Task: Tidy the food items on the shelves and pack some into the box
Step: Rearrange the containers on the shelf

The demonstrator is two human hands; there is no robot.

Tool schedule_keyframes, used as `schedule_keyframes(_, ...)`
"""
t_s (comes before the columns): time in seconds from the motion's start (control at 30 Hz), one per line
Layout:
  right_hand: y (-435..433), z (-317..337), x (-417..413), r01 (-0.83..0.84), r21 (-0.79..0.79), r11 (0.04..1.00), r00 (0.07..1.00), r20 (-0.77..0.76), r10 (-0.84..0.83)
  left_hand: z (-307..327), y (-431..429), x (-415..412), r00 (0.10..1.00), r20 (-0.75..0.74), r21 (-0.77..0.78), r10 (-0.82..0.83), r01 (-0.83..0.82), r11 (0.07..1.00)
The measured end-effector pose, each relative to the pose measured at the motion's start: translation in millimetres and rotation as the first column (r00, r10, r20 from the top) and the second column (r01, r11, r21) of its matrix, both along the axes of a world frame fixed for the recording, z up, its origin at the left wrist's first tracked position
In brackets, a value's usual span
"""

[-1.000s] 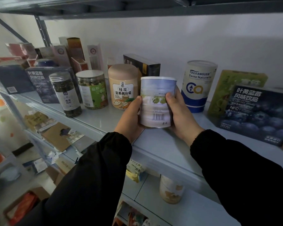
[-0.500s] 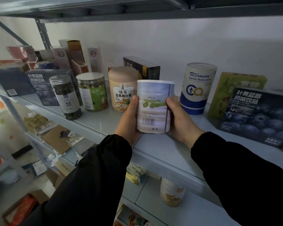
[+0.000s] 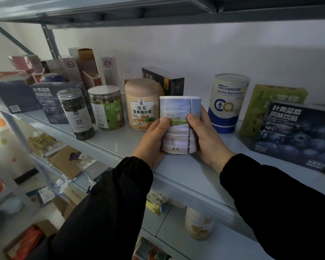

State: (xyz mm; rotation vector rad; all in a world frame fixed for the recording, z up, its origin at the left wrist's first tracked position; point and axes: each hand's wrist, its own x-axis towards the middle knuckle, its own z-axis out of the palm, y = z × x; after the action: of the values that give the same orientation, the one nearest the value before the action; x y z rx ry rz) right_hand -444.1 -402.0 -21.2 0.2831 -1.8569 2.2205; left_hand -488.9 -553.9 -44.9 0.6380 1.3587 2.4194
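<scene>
A pale can (image 3: pixel 178 113) with a sky-and-field picture and a barcode stands upright near the front of the grey shelf (image 3: pixel 186 171). My left hand (image 3: pixel 151 139) grips its left side and my right hand (image 3: pixel 207 136) grips its right side, both thumbs lying across the label. Just behind and left of it stands a beige jar (image 3: pixel 141 102); a white and blue tube (image 3: pixel 226 102) stands to its right.
Left along the shelf are a green-labelled jar (image 3: pixel 107 107), a dark jar (image 3: pixel 76 113) and a dark blue box (image 3: pixel 45 100). A blueberry drink box (image 3: pixel 296 136) and a green box (image 3: pixel 268 106) sit at the right. Lower shelves hold packets and a can (image 3: pixel 198 226).
Between my two hands the can has turned, so its barcode has swung from the middle of the label to the left. It has also sunk a little towards the shelf.
</scene>
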Motion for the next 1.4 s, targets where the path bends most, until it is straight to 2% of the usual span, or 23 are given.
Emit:
schedule_keyframes(0.2, -2, 1, 3, -0.093, -0.063, 0.994, 0.995, 0.029, 0.095, 4, -2, 6, 0.997, 0.021, 0.003, -0.069, 0.069, 0.998)
schedule_keyframes(0.37, -1, 0, 2, -0.125, -0.102, 0.987, 0.992, 0.015, 0.127, 5, -3, 9, 0.997, 0.045, 0.040, -0.061, 0.060, 0.997)
schedule_keyframes(0.47, -2, 0, 1, -0.079, -0.058, 0.995, 0.997, -0.017, 0.078, 5, -1, 5, 0.999, 0.039, 0.031, -0.036, 0.035, 0.999)
schedule_keyframes(0.6, -1, 0, 1, 0.094, 0.059, 0.994, 0.995, -0.051, -0.091, 0, 0, -2, 0.996, 0.012, -0.006, 0.091, -0.091, 0.996)
schedule_keyframes(0.7, 1, -1, 0, 0.107, 0.119, 0.987, 0.993, -0.070, -0.099, -2, 1, -2, 0.995, -0.024, -0.049, 0.101, -0.102, 0.994)
schedule_keyframes(0.8, 1, 2, 3, 0.093, 0.100, 0.991, 0.995, -0.047, -0.089, 1, -2, -1, 0.999, 0.007, -0.014, 0.049, -0.049, 0.999)
schedule_keyframes(0.93, 2, -1, -1, -0.012, 0.012, 1.000, 1.000, -0.026, 0.012, 3, -4, 6, 0.999, 0.041, 0.034, -0.033, 0.032, 0.999)
schedule_keyframes(1.07, 0, -2, -3, 0.009, -0.012, 1.000, 1.000, -0.012, -0.009, 2, -2, 1, 0.999, 0.037, 0.035, 0.024, -0.025, 0.999)
schedule_keyframes(1.27, 10, -4, -9, 0.092, 0.041, 0.995, 0.996, 0.006, -0.093, -1, 3, -6, 0.967, 0.048, -0.002, 0.249, -0.249, 0.969)
schedule_keyframes(1.33, 13, -2, -10, 0.096, 0.062, 0.993, 0.995, 0.028, -0.098, 0, 3, -8, 0.966, 0.055, 0.000, 0.251, -0.251, 0.968)
schedule_keyframes(1.4, 18, -1, -10, 0.087, 0.062, 0.994, 0.996, 0.028, -0.088, -2, 3, -9, 0.989, 0.070, 0.054, 0.132, -0.136, 0.989)
